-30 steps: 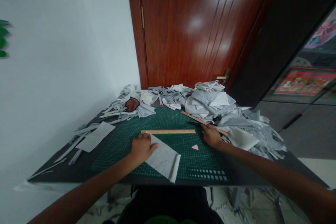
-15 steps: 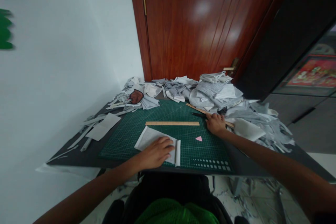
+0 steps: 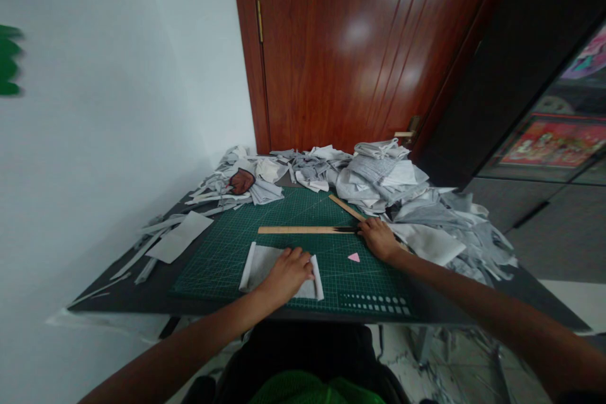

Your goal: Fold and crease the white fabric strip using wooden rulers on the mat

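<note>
A pale grey-white cloth piece (image 3: 266,259) lies near the front edge of the green cutting mat (image 3: 213,265), with a rolled or folded strip along its left and right edges. My left hand (image 3: 290,271) rests on its right part, fingers slightly bent and apart. My right hand (image 3: 379,238) is closed around black scissors (image 3: 346,229), whose dark blades point left over the right end of a wooden ruler (image 3: 298,230). The scissors' handles are mostly hidden by my fingers. A second wooden ruler (image 3: 344,206) runs slantwise beneath or beside that hand. A small pink triangle (image 3: 353,257) lies on the mat.
Heaped grey and white cloth scraps (image 3: 379,177) line the back and right of the dark table (image 3: 142,293). A brown patch (image 3: 242,181) and a white sheet (image 3: 180,237) lie at the left. A white wall (image 3: 118,107) and a wooden door (image 3: 331,44) stand close behind.
My right hand has moved left and toward me, bringing the scissors over the ruler's end. The cloth has turned straighter under my left hand, and its left strip looks more upright.
</note>
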`<move>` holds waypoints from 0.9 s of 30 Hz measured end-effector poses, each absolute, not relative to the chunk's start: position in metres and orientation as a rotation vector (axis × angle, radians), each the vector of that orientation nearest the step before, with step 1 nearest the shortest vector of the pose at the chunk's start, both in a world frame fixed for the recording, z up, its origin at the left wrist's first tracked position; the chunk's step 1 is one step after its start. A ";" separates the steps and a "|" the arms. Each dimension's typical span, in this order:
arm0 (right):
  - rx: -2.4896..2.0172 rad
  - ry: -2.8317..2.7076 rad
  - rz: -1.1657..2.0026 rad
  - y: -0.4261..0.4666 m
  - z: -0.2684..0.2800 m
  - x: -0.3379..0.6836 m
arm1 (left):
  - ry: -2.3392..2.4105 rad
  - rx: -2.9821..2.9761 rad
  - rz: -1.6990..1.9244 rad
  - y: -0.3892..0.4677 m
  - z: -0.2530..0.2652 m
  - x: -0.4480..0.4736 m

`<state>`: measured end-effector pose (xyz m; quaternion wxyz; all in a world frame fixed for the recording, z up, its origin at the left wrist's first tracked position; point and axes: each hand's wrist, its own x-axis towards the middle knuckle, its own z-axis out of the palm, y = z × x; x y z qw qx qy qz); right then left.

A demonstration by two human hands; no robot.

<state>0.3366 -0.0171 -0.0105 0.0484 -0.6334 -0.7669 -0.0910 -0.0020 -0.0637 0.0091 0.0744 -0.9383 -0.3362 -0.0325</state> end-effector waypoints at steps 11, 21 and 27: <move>-2.301 -2.125 -0.213 -0.047 -0.006 0.375 | -0.534 -3.113 -0.214 -0.054 0.011 -0.006; -2.232 -2.178 -0.316 -0.044 0.020 0.377 | -0.566 -3.041 -0.159 -0.065 0.019 0.008; -2.242 -2.149 -0.327 -0.016 0.028 0.366 | -0.581 -3.021 -0.145 -0.067 0.017 0.006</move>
